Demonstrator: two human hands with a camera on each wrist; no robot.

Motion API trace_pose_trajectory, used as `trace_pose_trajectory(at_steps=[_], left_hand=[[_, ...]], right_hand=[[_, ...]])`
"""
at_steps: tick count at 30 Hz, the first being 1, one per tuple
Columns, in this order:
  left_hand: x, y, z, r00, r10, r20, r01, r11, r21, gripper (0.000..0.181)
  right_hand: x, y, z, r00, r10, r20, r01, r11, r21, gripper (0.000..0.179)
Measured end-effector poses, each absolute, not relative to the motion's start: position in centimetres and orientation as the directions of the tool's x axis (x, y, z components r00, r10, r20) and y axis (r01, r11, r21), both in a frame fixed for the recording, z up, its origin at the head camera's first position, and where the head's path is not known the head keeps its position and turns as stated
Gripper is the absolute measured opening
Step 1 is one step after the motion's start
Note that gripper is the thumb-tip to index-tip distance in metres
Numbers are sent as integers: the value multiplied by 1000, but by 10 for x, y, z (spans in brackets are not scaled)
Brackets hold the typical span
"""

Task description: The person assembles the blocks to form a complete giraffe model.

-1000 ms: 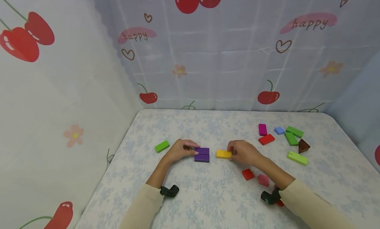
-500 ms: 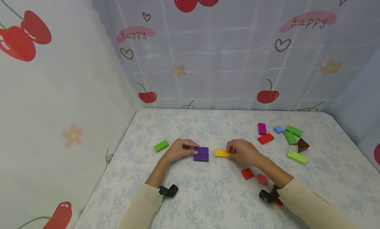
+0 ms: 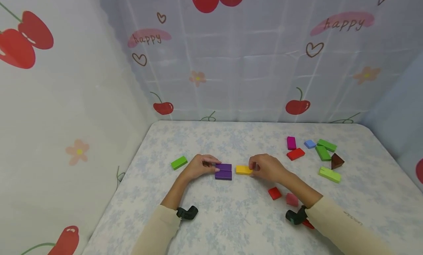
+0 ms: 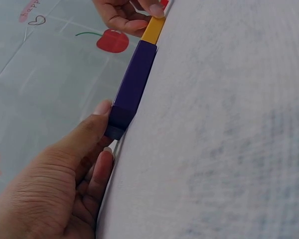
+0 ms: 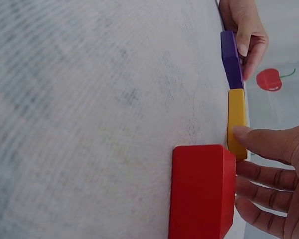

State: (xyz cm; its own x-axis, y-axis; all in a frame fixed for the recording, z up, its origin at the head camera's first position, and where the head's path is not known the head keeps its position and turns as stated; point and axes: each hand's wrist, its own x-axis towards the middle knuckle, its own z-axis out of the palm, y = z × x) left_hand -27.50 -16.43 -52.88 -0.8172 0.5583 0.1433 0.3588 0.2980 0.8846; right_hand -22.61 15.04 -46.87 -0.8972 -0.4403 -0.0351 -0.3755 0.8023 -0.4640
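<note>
Two purple blocks [image 3: 223, 175] lie side by side mid-table, one behind the other. My left hand [image 3: 200, 166] holds them at their left end, index finger along the back edge and thumb at the side. To their right, my right hand [image 3: 268, 167] pinches a yellow block [image 3: 242, 170] by its right end, thumb on the near side. A narrow gap shows between yellow and purple in the head view. In the right wrist view, a large red block [image 5: 199, 191] stands in front of the right fingers and hides part of them.
A green block [image 3: 179, 162] lies left of the left hand. Near the right forearm are a red block [image 3: 274, 193] and a pink block [image 3: 292, 199]. Farther right are several blocks, including a magenta one [image 3: 291, 143], a brown triangular one [image 3: 337, 161] and a lime one [image 3: 329, 174].
My right hand has slid the yellow block left, narrowing the gap to the purple blocks. My left hand stays in place on the purple blocks. The head view has shifted slightly.
</note>
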Motion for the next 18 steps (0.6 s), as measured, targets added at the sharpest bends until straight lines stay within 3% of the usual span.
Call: trace_pose_trajectory(at_steps=[18], left_hand=[[-272, -163, -531, -829, 539, 151, 362, 311, 879, 26]], right_hand=[[-231, 144, -466, -871, -490, -25, -424, 776, -466, 19]])
